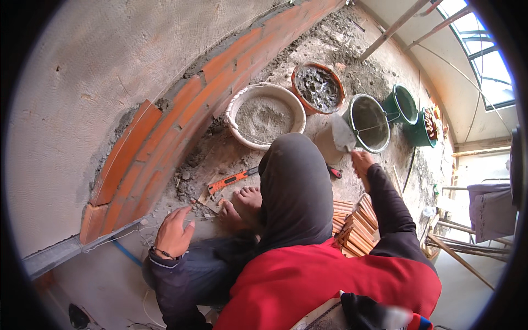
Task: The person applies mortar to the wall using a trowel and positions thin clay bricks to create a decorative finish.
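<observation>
One trowel (342,133) is sitting gripped in my right hand (362,162), left hand (173,234) loosely spread. I'm likely fetching mortar (318,87), needing a reach ahead-left of the right hand.

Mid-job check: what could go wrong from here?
The trowel in the right hand appears close to the pale-rimmed bucket; a careless swing could knock the rim.

The bare feet are near the orange-handled tool, so a shift of stance might stub or cut a toe.

The bricks beside the person's right side lie slanted and could slide if bumped.
</observation>
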A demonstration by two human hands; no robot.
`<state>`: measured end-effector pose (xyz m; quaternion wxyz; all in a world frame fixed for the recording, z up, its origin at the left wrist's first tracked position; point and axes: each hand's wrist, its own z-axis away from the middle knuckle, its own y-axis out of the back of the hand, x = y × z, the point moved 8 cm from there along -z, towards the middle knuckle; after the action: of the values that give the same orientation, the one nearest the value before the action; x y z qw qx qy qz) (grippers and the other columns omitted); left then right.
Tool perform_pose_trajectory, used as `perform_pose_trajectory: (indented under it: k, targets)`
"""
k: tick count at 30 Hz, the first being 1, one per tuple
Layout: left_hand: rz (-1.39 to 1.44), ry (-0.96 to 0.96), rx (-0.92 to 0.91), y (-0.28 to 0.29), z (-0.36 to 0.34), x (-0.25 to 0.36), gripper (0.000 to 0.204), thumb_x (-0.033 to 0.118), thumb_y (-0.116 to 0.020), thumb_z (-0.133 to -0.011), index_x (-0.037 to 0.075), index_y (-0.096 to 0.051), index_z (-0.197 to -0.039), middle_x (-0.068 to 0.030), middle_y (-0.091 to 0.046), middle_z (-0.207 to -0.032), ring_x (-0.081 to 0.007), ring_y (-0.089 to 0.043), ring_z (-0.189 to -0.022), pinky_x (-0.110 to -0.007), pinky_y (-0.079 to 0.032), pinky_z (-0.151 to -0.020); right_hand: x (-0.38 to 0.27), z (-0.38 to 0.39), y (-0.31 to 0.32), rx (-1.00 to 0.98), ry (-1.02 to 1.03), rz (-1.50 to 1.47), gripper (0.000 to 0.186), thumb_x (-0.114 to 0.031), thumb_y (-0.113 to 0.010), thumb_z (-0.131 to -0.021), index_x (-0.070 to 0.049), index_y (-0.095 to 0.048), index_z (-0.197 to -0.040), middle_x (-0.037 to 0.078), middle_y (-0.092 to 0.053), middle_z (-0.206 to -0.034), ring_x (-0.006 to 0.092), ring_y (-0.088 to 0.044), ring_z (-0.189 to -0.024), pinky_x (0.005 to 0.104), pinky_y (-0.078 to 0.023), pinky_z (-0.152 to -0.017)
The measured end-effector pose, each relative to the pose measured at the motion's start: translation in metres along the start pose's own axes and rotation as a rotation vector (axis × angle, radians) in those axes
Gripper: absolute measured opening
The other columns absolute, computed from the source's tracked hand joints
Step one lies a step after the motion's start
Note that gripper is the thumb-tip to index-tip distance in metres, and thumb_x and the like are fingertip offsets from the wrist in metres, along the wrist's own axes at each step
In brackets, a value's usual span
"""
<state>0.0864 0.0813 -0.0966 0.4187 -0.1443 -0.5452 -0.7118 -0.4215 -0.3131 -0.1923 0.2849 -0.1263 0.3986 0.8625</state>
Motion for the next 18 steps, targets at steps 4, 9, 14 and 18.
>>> perform_pose_trajectory:
  k: [4, 9, 14, 18]
  targets:
    - [-0.022, 0.041, 0.003, 0.005, 0.01, 0.004, 0.042, 0.015, -0.059, -0.087, -0.001, -0.056, -0.126, -0.0238, -0.06, -0.124, -0.0392, -0.055, -0.117, -0.042, -0.043, -0.099, -0.082, -0.028, 0.095, 0.44, 0.5, 0.898, 0.047, -0.046, -0.048, -0.097, -0.005, -0.071, -0.094, 0.017, -0.071, -0.09, 0.0352, -0.07, -0.084, 0.0467, -0.054, -0.075]
    - [-0.034, 0.091, 0.029, 0.005, 0.011, -0.008, 0.042, 0.017, -0.059, -0.088, -0.002, -0.056, -0.126, -0.0239, -0.059, -0.124, -0.0394, -0.055, -0.117, -0.042, -0.043, -0.099, -0.194, -0.047, 0.111, 0.286, 0.06, 1.366, 0.05, -0.05, -0.052, -0.092, -0.011, -0.066, -0.12, 0.012, -0.065, -0.123, 0.0295, -0.063, -0.112, 0.0434, -0.048, -0.097]
    - [-0.018, 0.14, 0.15, 0.026, 0.045, -0.02, 0.042, 0.018, -0.058, -0.09, -0.002, -0.054, -0.127, -0.0229, -0.058, -0.126, -0.039, -0.054, -0.118, -0.043, -0.042, -0.102, -0.237, -0.058, 0.053, 0.027, -0.069, 1.665, 0.047, -0.048, -0.053, -0.092, -0.01, -0.069, -0.114, 0.013, -0.069, -0.112, 0.031, -0.066, -0.102, 0.0422, -0.049, -0.092]
    - [0.002, 0.156, 0.269, 0.046, 0.071, -0.023, 0.043, 0.017, -0.057, -0.09, -0.003, -0.054, -0.128, -0.0235, -0.058, -0.126, -0.0401, -0.054, -0.118, -0.043, -0.041, -0.101, -0.227, -0.091, 0.078, -0.238, -0.113, 1.407, 0.045, -0.046, -0.056, -0.09, -0.011, -0.071, -0.112, 0.013, -0.071, -0.106, 0.0297, -0.067, -0.096, 0.0417, -0.049, -0.09]
